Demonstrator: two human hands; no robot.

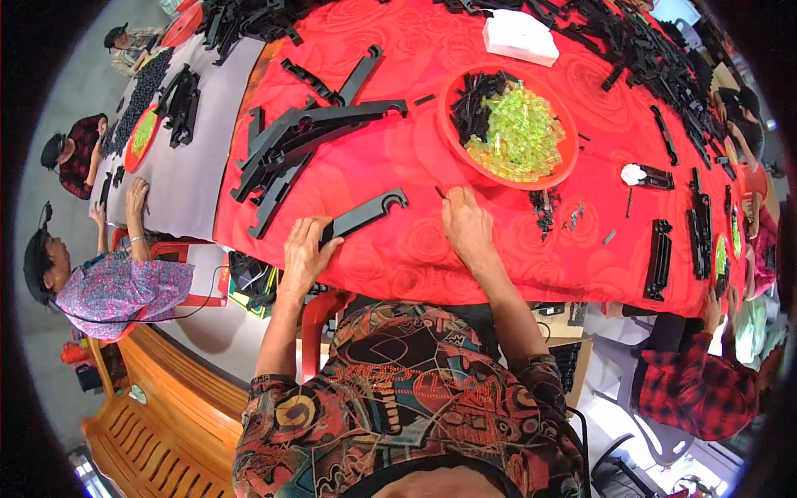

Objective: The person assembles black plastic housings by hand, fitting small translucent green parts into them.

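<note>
- Head view: I look down on a long table under a red cloth (390,249), where the work I see is fitting small pieces to curved black plastic bars.
- A stack of black curved bars (307,137) lies to the left of centre, apart from both hands; whether these are finished or waiting I cannot tell.
- A round red tray (567,166) ahead of the hands is heaped with yellow-green clear pieces (519,133) and short black clips (477,100), so by my reading much stock is left.
- One black curved bar (365,214) lies on the cloth near the table's edge; my left hand (305,253) grips its lower end, fingers curled over it.
- My right hand (466,226) rests flat and open-fingered on the cloth beside the tray, fingertips at a small dark piece (439,192); it holds nothing that I can see.
- I judge this bar barely begun: no yellow-green piece shows on it.
</note>
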